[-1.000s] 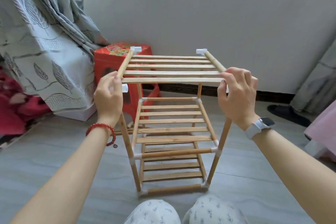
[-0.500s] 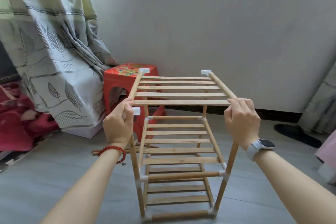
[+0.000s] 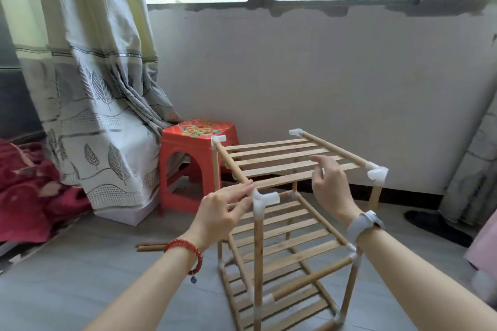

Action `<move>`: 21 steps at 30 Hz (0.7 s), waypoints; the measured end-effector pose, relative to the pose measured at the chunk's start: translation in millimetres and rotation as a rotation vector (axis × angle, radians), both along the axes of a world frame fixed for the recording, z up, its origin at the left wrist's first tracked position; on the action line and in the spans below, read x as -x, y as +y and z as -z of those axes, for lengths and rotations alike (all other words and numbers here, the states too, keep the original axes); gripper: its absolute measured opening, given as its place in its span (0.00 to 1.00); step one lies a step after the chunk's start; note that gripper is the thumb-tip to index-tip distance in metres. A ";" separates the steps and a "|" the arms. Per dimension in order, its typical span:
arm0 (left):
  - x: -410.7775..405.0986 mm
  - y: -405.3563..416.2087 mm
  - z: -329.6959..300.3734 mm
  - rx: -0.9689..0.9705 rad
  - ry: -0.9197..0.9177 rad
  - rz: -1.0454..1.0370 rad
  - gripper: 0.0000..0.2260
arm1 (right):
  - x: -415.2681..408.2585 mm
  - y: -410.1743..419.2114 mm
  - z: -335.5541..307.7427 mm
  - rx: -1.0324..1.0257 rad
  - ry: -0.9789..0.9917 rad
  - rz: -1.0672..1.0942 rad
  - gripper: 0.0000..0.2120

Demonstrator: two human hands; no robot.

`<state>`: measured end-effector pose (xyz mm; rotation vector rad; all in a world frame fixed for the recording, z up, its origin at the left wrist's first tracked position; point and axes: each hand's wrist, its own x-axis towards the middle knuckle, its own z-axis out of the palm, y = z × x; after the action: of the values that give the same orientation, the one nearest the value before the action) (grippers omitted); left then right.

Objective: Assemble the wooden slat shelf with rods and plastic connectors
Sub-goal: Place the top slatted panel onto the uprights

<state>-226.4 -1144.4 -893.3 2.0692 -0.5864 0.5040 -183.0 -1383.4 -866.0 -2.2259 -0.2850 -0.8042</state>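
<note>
While easing both hands off at centre frame, left hand (image 3: pixel 223 212) loose-fingered beside the near plastic connector (image 3: pixel 265 199), right hand (image 3: pixel 331 188) spread above the top slats, shelf (image 3: pixel 282 223) apparently complete; next, probably testing joints for wobble.

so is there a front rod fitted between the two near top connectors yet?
No. The near-left top connector shows an empty socket, and no rod spans to the near-right top connector.
</note>
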 end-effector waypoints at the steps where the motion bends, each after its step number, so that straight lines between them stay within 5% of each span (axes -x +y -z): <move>1: 0.5 -3.6 -3.8 0.049 0.072 0.045 0.13 | 5.4 11.1 -11.1 -0.033 -0.039 -0.030 0.13; 6: -5.4 13.2 -23.7 0.014 0.080 -0.133 0.10 | 29.9 69.6 -57.8 -0.031 -0.333 -0.126 0.12; 10: -12.6 74.3 -17.3 -0.151 0.189 -0.356 0.12 | 37.4 138.9 -51.4 0.017 -0.346 -0.314 0.12; 14: -8.3 152.7 37.7 -0.213 0.406 -0.558 0.14 | 20.2 213.8 8.9 0.113 -0.054 -0.440 0.12; 21: -29.1 245.6 201.6 -0.280 0.804 -0.638 0.19 | -69.1 283.4 187.1 0.566 0.620 -0.407 0.18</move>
<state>-197.3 -898.9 -1094.9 2.4665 0.5173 -0.1059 -113.9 -1100.0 -1053.1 -2.6661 -0.6878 0.2314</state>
